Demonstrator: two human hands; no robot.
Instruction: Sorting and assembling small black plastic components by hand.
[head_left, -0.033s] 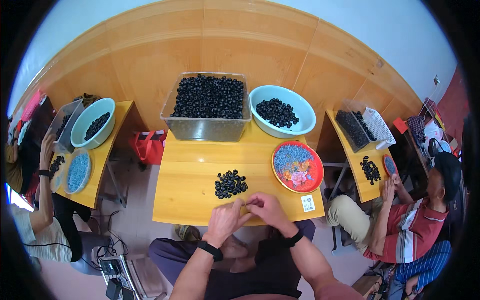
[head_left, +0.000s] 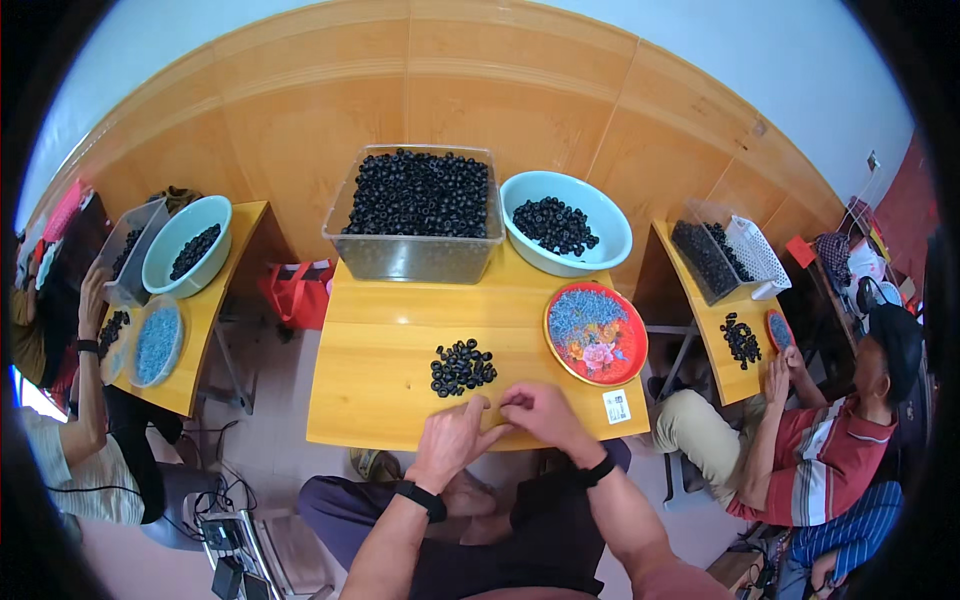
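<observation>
My left hand (head_left: 448,438) is at the table's near edge, its fingers curled in, and anything in them is too small or hidden to make out. My right hand (head_left: 543,415) is beside it, a small gap between the two, with fingers bent and pressed together; what they hold, if anything, cannot be seen. Just beyond my hands lies a loose pile of small shiny black ring-like pieces (head_left: 462,368). To the right of the pile, a red floral tray (head_left: 632,350) holds many tiny pale-blue pieces (head_left: 583,312).
A clear plastic bin (head_left: 420,262) heaped with black pieces stands at the back of the yellow table (head_left: 375,340), with a light-blue basin (head_left: 570,265) next to it. A white label (head_left: 617,406) is at the right edge. People work at tables on both sides.
My right hand has shifted slightly right, away from my left hand, so their fingertips are now apart. The left hand stays nearly in place.
</observation>
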